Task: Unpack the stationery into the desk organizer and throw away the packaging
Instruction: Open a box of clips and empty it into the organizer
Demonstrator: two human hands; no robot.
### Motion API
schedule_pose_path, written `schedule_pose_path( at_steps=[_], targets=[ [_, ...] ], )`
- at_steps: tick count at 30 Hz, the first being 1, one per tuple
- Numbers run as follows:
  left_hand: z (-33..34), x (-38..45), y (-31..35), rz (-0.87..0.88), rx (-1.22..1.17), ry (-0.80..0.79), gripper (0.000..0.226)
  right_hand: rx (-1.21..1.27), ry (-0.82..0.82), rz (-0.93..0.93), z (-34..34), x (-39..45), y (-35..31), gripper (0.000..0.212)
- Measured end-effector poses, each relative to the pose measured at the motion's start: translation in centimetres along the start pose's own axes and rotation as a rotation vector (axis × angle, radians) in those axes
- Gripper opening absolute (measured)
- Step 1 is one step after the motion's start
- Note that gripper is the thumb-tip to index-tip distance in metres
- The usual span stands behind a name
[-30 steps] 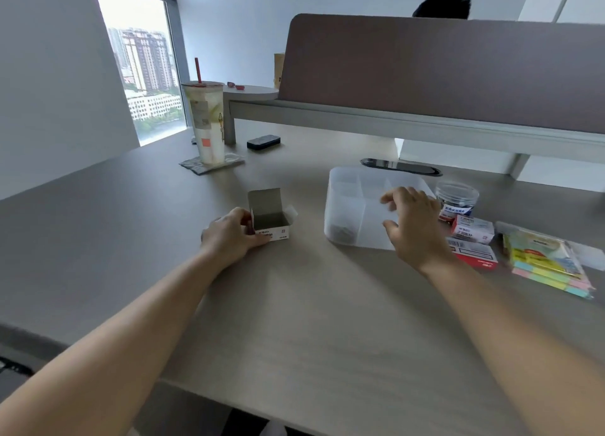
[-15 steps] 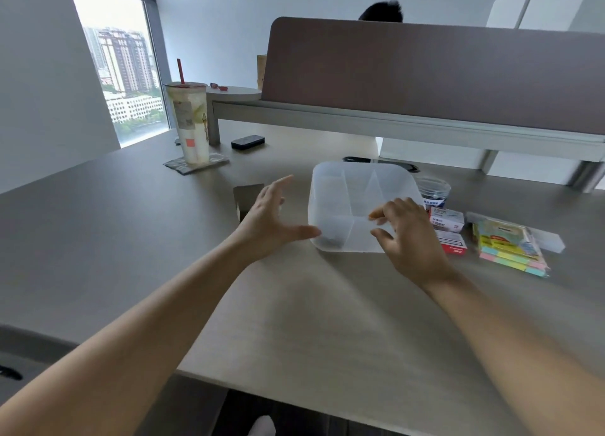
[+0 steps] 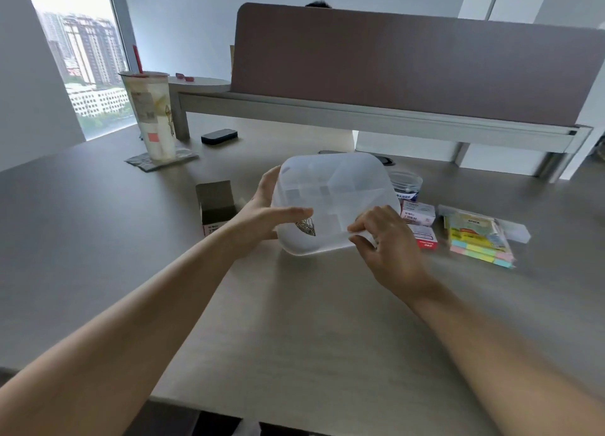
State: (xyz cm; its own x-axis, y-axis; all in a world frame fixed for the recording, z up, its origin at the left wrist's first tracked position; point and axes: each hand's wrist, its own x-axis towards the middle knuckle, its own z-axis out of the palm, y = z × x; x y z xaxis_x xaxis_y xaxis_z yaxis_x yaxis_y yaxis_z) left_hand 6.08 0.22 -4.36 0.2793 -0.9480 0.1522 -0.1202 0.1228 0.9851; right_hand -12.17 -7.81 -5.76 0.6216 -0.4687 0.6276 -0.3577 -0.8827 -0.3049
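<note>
While both forearms reach in over the near edge of the worktop (image 3: 294,337), I see my right hand (image 3: 389,249) pinching the near right rim of the translucent desk organizer (image 3: 334,200), thumb below and fingers curled over the edge. My left hand (image 3: 262,219) grips its left side, thumb laid across the front wall and fingers wrapped behind. The organizer is tilted with its open top facing me, near edge low by the worktop and far edge raised; it looks roughly square, so I cannot name a long axis. A small clump of metal clips (image 3: 306,227) lies in its near left compartment. Left of it stands an opened cardboard box (image 3: 216,206) (flap up). To the right lie two small boxes (image 3: 420,224), sticky notes (image 3: 478,242) and, farther back, a clear round tub (image 3: 406,185). Beyond stands a drink cup (image 3: 152,114) by the window.
</note>
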Motion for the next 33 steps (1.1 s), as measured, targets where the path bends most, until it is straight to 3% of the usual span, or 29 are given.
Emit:
schedule_pose_path(
  at_steps=[4, 8, 12, 18, 21, 27, 33],
  targets=[
    [0.3, -0.1, -0.2, 0.070, 0.046, 0.025, 0.073, -0.162, -0.010, -0.097, -0.9, -0.4, -0.1, 0.015],
    [1.1, -0.7, -0.1, 0.132, 0.256, 0.042, 0.088, -0.297, -0.051, -0.106, -2.0, -1.6, -0.1, 0.029],
    [1.6, -0.9, -0.4, 0.103, 0.294, 0.031, 0.109, -0.294, -0.138, 0.000, -2.2, -2.4, -0.5, 0.023],
    [1.5, -0.8, 0.0, 0.072, 0.276, 0.051, 0.107, -0.348, -0.203, -0.062, -1.9, -2.4, -1.0, 0.026],
    [1.5, -0.8, 0.0, 0.070, 0.265, 0.051, 0.103, -0.411, -0.123, -0.109, -2.1, -2.2, -1.1, 0.027],
    [1.6, -0.9, 0.1, 0.074, 0.246, 0.019, 0.100, -0.403, -0.489, 0.032, -0.9, -0.7, -0.2, 0.053],
    [1.6, -1.0, 0.2, 0.059, 0.241, -0.043, 0.099, -0.436, -0.656, 0.089, -0.1, 1.2, -0.1, 0.054]
  ],
)
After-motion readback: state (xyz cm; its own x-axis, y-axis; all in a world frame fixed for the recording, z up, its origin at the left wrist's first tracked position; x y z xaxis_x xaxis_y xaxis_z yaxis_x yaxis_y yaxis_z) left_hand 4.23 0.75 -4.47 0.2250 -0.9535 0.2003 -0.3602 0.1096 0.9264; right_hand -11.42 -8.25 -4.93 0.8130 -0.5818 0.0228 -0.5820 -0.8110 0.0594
